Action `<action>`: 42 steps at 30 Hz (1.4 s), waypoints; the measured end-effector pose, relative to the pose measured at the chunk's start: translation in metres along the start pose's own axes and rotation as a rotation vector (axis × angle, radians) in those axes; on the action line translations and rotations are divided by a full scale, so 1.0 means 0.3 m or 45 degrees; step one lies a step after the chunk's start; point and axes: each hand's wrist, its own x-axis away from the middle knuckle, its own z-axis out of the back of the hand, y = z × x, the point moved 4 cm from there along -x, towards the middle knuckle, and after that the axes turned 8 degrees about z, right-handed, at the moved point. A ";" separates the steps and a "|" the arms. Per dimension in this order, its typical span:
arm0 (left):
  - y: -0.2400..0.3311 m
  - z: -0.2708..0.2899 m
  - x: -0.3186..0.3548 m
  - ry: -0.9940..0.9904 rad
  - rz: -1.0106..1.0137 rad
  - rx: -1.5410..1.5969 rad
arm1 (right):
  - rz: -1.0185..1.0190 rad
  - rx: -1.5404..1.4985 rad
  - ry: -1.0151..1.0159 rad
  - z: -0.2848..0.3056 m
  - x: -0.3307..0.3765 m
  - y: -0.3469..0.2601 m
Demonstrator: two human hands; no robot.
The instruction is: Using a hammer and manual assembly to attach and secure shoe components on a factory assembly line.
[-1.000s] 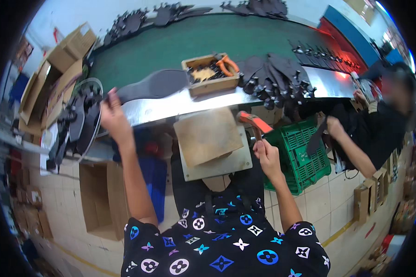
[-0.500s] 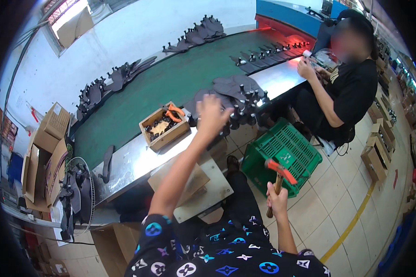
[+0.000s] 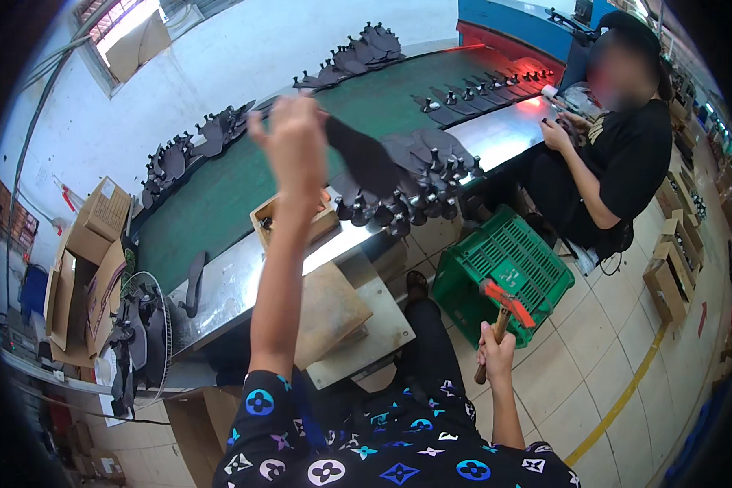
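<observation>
My left hand (image 3: 295, 154) is raised over the conveyor belt, closed on one end of a dark grey shoe sole (image 3: 359, 154). The sole slants down to the right, its lower end in front of a pile of similar soles (image 3: 431, 150) with black knob-like parts on them. Low on the right, my right hand (image 3: 496, 351) grips a hammer (image 3: 503, 321) by its wooden handle, its orange head up. Behind my left forearm stands a wooden box (image 3: 321, 228), partly hidden; small black parts show in it.
A worn block (image 3: 329, 313) sits on a metal plate before me. The green belt (image 3: 195, 211) carries more soles along its far edge. A green crate (image 3: 504, 260) stands on the floor at right. Beyond it sits a co-worker (image 3: 618, 154). Cardboard boxes (image 3: 89, 244) are at left.
My left hand has moved up and left from the pile, and a sole now shows in it. The right hand still holds the hammer. The co-worker's hands have lowered slightly.
</observation>
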 end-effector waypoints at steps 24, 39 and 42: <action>-0.693 -0.274 0.593 -0.955 0.403 -0.285 | 0.283 -0.262 -0.555 -0.312 -0.015 -0.094; -0.205 0.394 0.521 -0.700 1.525 1.529 | 0.592 -0.229 -0.805 -0.615 -0.068 -0.370; -0.115 0.525 0.533 -0.630 1.347 1.552 | 0.506 -0.248 -0.914 -0.726 -0.003 -0.464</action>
